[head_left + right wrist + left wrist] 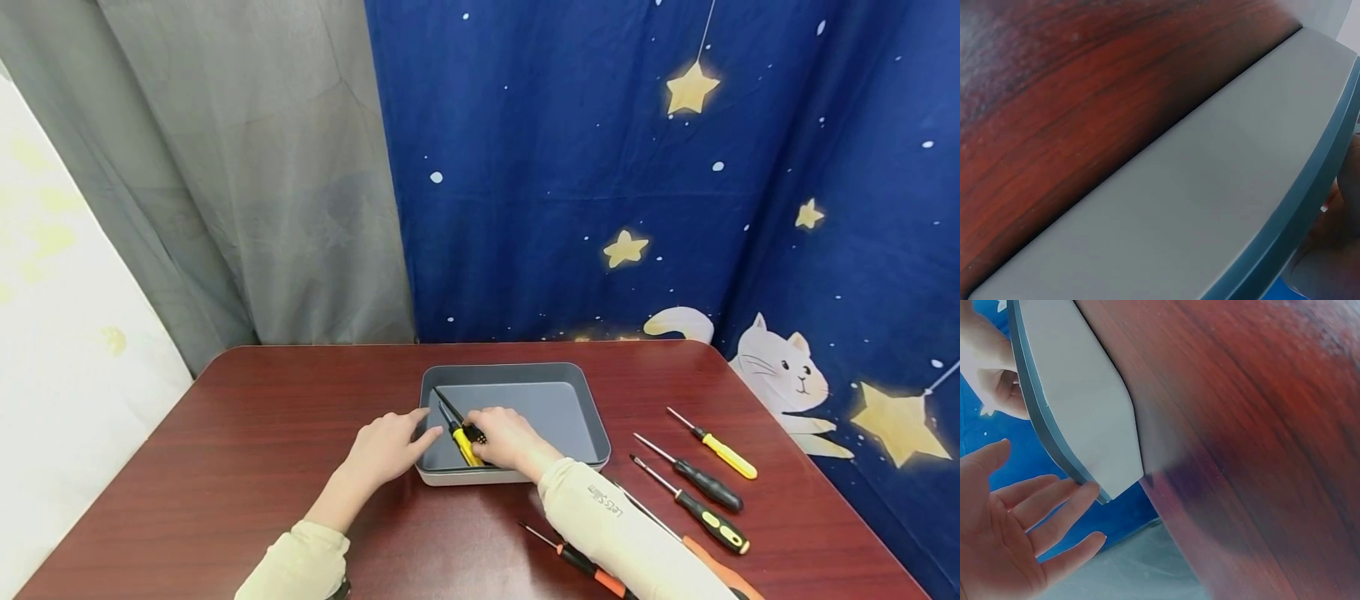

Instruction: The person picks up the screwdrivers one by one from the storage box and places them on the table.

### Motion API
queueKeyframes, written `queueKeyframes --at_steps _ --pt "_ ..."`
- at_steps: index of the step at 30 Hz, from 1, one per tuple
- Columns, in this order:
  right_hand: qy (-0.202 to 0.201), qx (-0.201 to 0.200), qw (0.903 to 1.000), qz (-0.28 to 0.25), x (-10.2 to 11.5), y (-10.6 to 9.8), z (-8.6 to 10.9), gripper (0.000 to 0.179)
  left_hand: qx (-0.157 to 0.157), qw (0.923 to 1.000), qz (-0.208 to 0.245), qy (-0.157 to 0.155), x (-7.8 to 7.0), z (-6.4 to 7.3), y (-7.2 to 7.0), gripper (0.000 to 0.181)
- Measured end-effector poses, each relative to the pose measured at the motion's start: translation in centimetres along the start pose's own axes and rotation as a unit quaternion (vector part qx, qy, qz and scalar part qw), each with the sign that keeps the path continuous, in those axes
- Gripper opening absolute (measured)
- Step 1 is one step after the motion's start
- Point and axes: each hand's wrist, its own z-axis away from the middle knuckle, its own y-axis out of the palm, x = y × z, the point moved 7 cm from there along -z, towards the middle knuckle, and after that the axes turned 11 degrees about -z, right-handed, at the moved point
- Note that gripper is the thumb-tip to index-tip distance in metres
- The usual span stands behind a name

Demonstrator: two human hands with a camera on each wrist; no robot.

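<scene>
A grey rectangular tray [543, 417] with pale outer sides stands on the table. Inside its left part lies a screwdriver with a yellow handle [464, 444], its shaft pointing away from me. Beside it is a black-handled screwdriver [474, 432] with a dark shaft; my right hand [510, 437] reaches over the near rim and grips its handle with curled fingers. My left hand [386, 446] is at the tray's left side with fingers spread and nothing held. In the left wrist view, a fingertip of the left hand [1016, 531] meets the tray's rim [1060, 450].
To the right lie several screwdrivers: a yellow one [726, 454], a black one [708, 485], a black-and-yellow one [712, 521] and an orange one [716, 567]. A black-and-orange screwdriver [577, 560] is partly under the right sleeve. Curtains [525, 208] hang behind the reddish-brown table [247, 467].
</scene>
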Motion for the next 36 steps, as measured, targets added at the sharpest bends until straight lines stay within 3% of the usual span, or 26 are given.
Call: queueKeyframes --at_steps 12,36 --pt "0.009 0.004 0.9997 -0.02 -0.1 0.3 0.3 0.025 0.004 1.0 0.003 0.002 -0.1 0.1 0.4 0.046" --pt "-0.022 -0.016 0.9994 -0.023 -0.4 -0.7 0.4 0.026 0.011 0.9999 0.003 0.001 0.1 -0.2 0.1 0.047"
